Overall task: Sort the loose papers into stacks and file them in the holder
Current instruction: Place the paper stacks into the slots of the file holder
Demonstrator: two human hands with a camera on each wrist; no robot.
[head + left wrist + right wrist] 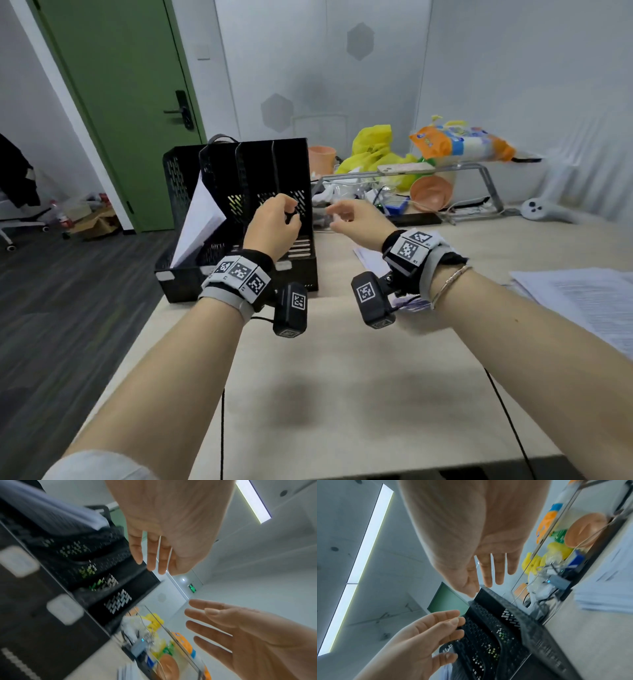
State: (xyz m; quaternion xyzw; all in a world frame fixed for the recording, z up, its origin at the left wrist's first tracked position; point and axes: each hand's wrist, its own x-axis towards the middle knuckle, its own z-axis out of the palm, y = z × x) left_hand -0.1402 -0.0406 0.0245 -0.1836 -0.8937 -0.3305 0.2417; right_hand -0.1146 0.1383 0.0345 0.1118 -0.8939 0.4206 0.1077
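Observation:
A black mesh file holder (pixel 294 161) stands at the table's left edge, with a sheaf of white papers (pixel 198 226) leaning in its leftmost compartment. The other compartments look bare. My left hand (pixel 274 222) hovers over the holder's front, fingers loosely curled and holding nothing. Just to its right, my right hand (pixel 346 219) hangs relaxed and bare beside the holder. The left wrist view shows the left hand (pixel 171 534) bare over the holder (pixel 51 615). The right wrist view shows the right hand (pixel 479 547) likewise bare. A stack of printed papers (pixel 582 301) lies at the right, and one sheet (pixel 368 260) under my right wrist.
Behind the holder a metal riser (pixel 486 178) carries a phone (pixel 406 168), a yellow bag (pixel 373 150) and an orange snack pack (pixel 459 142). A peach bowl (pixel 431 193) and cables sit under it. A white controller (pixel 541 209) lies far right. Left of the table is dark floor.

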